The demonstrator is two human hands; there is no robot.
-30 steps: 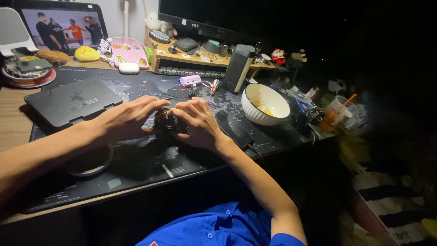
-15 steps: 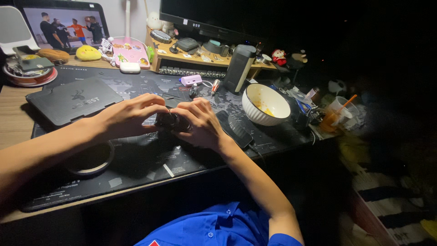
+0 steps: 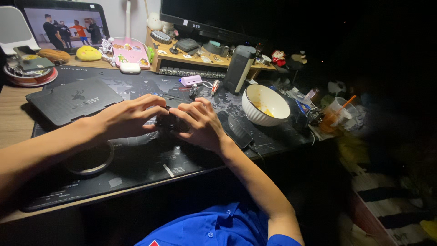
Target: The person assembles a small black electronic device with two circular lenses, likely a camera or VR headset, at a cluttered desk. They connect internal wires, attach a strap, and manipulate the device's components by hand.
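A small dark object [image 3: 169, 122] sits on the black mat [image 3: 136, 168] near the middle of the tabletop [image 3: 13, 118], mostly hidden between the two hands; its kind cannot be told. The left hand [image 3: 125, 117] comes in from the left with its fingers curled over the object's left side, and the right hand [image 3: 200, 123] covers its right side, fingers bent down onto it. Both grips are closed around the object, fingertips nearly meeting above it.

Just below the left forearm lies a ring of tape [image 3: 90, 159], flat on the mat. Up and to the left rests a closed dark laptop [image 3: 75, 99]. Right of the right hand lies a flat black device [image 3: 236, 130] with a cable, and beyond it stands a white bowl [image 3: 265, 105] with yellowish remains inside. Further right is a plastic cup [image 3: 334, 116] with an orange straw.

Behind the hands lie a small purple gadget [image 3: 191, 80] and a dark upright speaker [image 3: 239, 68]. A wooden shelf [image 3: 182, 57] carries a monitor [image 3: 205, 16]. At the far left a tablet [image 3: 63, 23] shows people, beside a pink pad [image 3: 129, 51] and a yellow toy [image 3: 88, 53]. A blue shirt [image 3: 218, 228] shows at the bottom.
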